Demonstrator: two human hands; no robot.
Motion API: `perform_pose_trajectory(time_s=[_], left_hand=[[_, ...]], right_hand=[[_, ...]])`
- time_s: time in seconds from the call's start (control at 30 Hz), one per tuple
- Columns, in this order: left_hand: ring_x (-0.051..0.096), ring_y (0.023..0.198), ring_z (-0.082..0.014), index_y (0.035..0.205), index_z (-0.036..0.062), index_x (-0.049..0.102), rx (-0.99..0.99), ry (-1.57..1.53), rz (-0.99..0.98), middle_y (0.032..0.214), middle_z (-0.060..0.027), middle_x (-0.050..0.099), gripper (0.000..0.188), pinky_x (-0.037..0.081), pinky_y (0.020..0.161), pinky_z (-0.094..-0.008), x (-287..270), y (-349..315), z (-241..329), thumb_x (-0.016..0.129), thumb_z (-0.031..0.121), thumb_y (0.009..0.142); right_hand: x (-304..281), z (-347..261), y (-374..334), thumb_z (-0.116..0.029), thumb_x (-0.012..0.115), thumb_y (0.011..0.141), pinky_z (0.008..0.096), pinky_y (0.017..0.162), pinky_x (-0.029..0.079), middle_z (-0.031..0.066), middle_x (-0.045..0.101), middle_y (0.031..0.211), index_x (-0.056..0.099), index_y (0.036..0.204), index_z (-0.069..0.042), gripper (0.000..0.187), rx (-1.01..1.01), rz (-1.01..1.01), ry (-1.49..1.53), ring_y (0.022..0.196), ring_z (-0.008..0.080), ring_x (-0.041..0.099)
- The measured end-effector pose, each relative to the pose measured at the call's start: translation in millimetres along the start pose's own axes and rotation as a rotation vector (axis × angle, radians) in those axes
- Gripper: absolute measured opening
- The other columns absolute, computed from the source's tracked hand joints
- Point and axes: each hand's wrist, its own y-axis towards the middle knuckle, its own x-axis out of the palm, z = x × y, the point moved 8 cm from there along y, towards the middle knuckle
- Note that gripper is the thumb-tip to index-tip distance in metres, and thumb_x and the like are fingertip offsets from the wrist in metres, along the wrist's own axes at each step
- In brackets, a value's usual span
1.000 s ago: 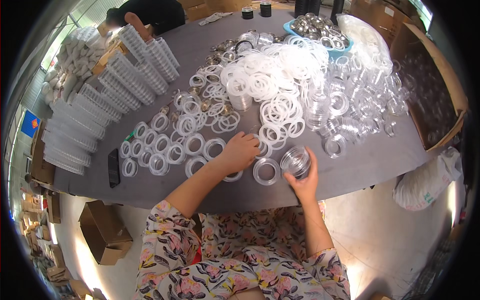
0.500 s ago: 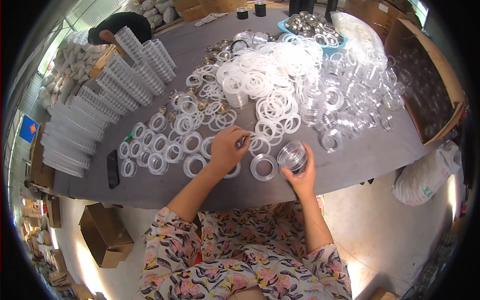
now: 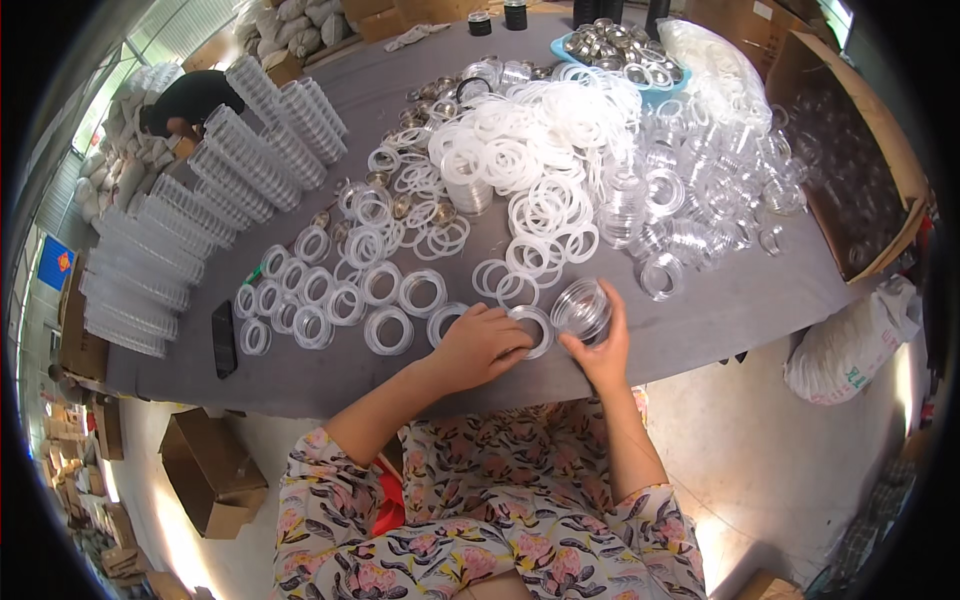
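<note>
On the grey table in front of me, my right hand grips a short stack of clear plastic rings from its right side, thumb toward me. Just left of that stack lies a clear plastic ring. My left hand is closed at that ring's left edge, its fingertips curled over the rim. Whether a thin white ring is also between those fingers cannot be seen. Behind the left hand sits another clear ring, partly covered. Flat white rings lie just beyond.
A heap of white rings fills the table's middle, with clear plastic rings to its right. Tall ring stacks line the left side near a phone. A blue basin and cardboard box stand right. Someone bends at far left.
My left hand has moved toward me and slightly right, from beside the flat white rings to the clear ring. My right hand keeps its grip on the stack.
</note>
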Motion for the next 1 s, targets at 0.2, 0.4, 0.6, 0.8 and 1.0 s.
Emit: perform_pose_trajectory(time_s=[0.2,0.4,0.6,0.8,1.0], left_hand=[[0.057,0.095,-0.0254,0.108,0.0061,0.062,-0.096,-0.379,0.21,0.099,-0.0089,0.062,0.029,0.04,0.087,-0.0371,-10,34,4,0.067,0.016,0.081],[0.055,0.099,-0.025,0.105,0.0058,0.063,-0.139,-0.394,0.248,0.104,-0.0075,0.061,0.025,0.037,0.092,-0.0395,-9,40,0,0.066,0.014,0.081],[0.053,0.102,-0.0192,0.1,0.0112,0.064,0.208,0.154,0.045,0.094,-0.0028,0.059,0.021,0.037,0.095,-0.0464,12,31,62,0.064,0.017,0.08],[0.052,0.105,-0.018,0.097,0.0135,0.064,0.325,0.426,-0.1,0.092,-0.0015,0.058,0.02,0.036,0.097,-0.0497,58,30,55,0.064,0.02,0.078],[0.052,0.104,-0.022,0.095,0.0136,0.064,-0.143,0.034,0.024,0.098,-0.003,0.058,0.024,0.04,0.09,-0.0419,0,36,-18,0.068,0.011,0.071]], right_hand=[[2,3,0,-0.028,0.087,0.06,0.0358,0.096,0.042,0.0166,0.053,0.123,0.042,0.131,0.001,0.089,-0.001,-0.022,0.054,0.114,0.026,0.053],[2,-4,1,-0.031,0.088,0.057,0.0368,0.094,0.044,0.017,0.054,0.122,0.042,0.133,-0.001,0.093,-0.012,-0.084,-0.066,0.11,0.0289,0.054],[-53,-3,5,-0.021,0.086,0.06,0.039,0.09,0.045,0.0149,0.056,0.112,0.048,0.128,-0.004,0.08,0.033,0.186,-0.409,0.102,0.0301,0.055],[-60,0,7,-0.021,0.085,0.06,0.0402,0.096,0.041,0.0172,0.05,0.124,0.046,0.129,-0.003,0.081,-0.011,0.12,-0.311,0.113,0.032,0.05],[-31,-22,-1,-0.027,0.086,0.056,0.0433,0.098,0.039,0.0191,0.045,0.13,0.043,0.131,-0.003,0.091,-0.099,-0.028,-0.394,0.119,0.0355,0.044]])
